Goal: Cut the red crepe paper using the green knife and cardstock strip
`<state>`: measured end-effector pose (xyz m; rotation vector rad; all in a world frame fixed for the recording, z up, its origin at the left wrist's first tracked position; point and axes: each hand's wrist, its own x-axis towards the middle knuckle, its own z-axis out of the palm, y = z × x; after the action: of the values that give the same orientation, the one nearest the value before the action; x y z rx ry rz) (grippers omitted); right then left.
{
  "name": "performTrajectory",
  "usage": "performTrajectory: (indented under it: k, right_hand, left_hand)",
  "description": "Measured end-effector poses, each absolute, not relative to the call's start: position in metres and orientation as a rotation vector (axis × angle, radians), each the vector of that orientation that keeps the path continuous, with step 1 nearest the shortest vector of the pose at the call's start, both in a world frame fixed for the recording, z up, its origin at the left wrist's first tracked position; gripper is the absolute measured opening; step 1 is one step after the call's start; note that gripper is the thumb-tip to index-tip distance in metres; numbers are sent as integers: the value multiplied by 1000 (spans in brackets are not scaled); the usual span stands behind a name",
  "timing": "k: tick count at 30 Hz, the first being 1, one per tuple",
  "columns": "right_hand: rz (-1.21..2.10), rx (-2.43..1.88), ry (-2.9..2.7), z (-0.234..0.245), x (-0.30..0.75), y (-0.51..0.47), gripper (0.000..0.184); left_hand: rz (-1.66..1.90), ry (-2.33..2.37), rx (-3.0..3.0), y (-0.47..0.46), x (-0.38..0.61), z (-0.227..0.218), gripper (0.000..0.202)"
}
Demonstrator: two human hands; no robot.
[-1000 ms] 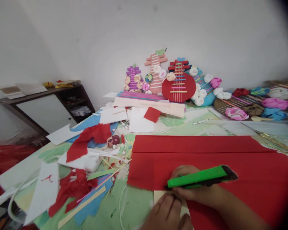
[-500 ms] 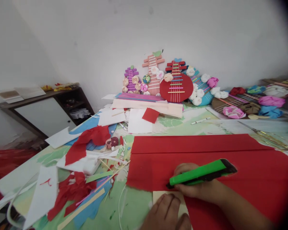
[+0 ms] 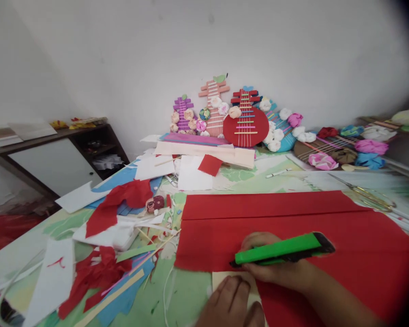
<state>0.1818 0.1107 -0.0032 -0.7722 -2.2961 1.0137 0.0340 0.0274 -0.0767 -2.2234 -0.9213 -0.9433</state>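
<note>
My right hand (image 3: 262, 263) is closed round a long green-and-black tool (image 3: 279, 250) that looks like a stapler. The tool's narrow black end is at the lower edge of the large red paper (image 3: 204, 240), just above a cream card strip (image 3: 220, 276). The strip's upper end meets that red edge. My left hand (image 3: 230, 299) lies over the card, fingers stretched out and pressing it to the table, close below the tool. The red paper spreads under my right hand and forearm, with a fold line near its far edge.
Red, white and blue scraps (image 3: 98, 277) are strewn on the left of the table. Paper lutes (image 3: 247, 125) with crumpled paper flowers lean against the wall. Scissors (image 3: 368, 193) rest beyond the red paper. A cabinet (image 3: 54, 159) stands at the left.
The view has shifted slightly, so most things appear a little further left. Both hands keep about the same pose, the tool still in my right hand at the paper's edge.
</note>
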Motion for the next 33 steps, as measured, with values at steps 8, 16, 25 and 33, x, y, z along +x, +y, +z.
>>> performTrajectory:
  k: [8,16,25,33]
  right_hand:
    - [915,-947,-2245,-2,180,97,11]
    - [1118,-965,-2074,-25,184,97,14]
    - [1131,-917,-2132,-15,182,95,13]
    - [1181,-948,-2082,-16,184,97,13]
  left_hand:
    - [-791,-946,-2278,30,37,-95,16]
    - [-1002,-961,-2176,28,35,-77,16]
    - [-836,-907,-2315,28,32,-73,17]
    - [-961,-920,-2253,28,35,-64,19]
